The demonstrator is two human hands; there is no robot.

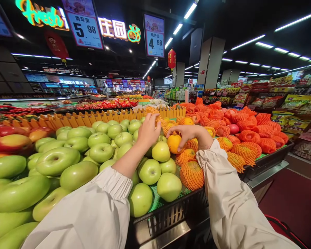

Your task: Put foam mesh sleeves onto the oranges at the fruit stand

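Observation:
My left hand reaches over the green apples, its fingers closed around an orange foam net. Whether fruit sits inside that net is hidden by the fingers. My right hand grips a bare orange, thumb on the near side and fingers over the top. Just below it, a netted orange rests at the front of the display, beside other oranges in foam nets. Both forearms are in loose cream sleeves.
Red-netted fruit is piled on the right, red-yellow fruit on the left. A black crate rim edges the front. Behind runs a low yellow picket fence. Price screens hang overhead.

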